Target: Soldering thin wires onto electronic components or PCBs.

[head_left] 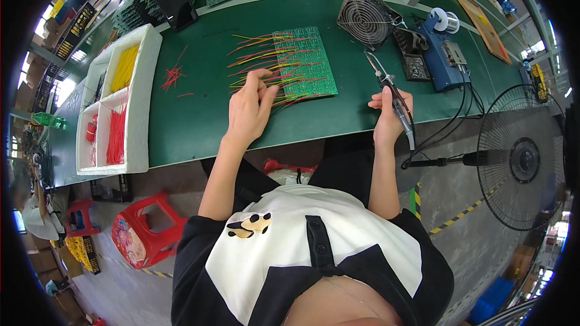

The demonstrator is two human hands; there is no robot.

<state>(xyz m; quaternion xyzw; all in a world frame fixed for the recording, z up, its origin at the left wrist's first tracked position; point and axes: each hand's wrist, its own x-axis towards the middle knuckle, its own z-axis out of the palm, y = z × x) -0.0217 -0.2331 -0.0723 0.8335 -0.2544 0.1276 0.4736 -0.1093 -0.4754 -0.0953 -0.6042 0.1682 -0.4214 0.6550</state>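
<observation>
A green circuit board panel [323, 71] lies on the bench with rows of red and yellow wires [257, 54] sticking out past its left side. At the lower left of these wires, my left hand [249, 105] has its fingers bent and closed on a wire, though the fingertips partly hide it. My right hand [389, 118] grips a soldering iron [396, 101] with a thin solder feed tube. The iron's tip points up and left, to the right of the panel and apart from it.
A white foam box [142, 102] of red and yellow wires stands left, beside loose red wire pieces [173, 76]. A small metal fan [365, 19] and a blue solder feeder [444, 54] with a spool stand right. A cable hangs near a floor fan [522, 157].
</observation>
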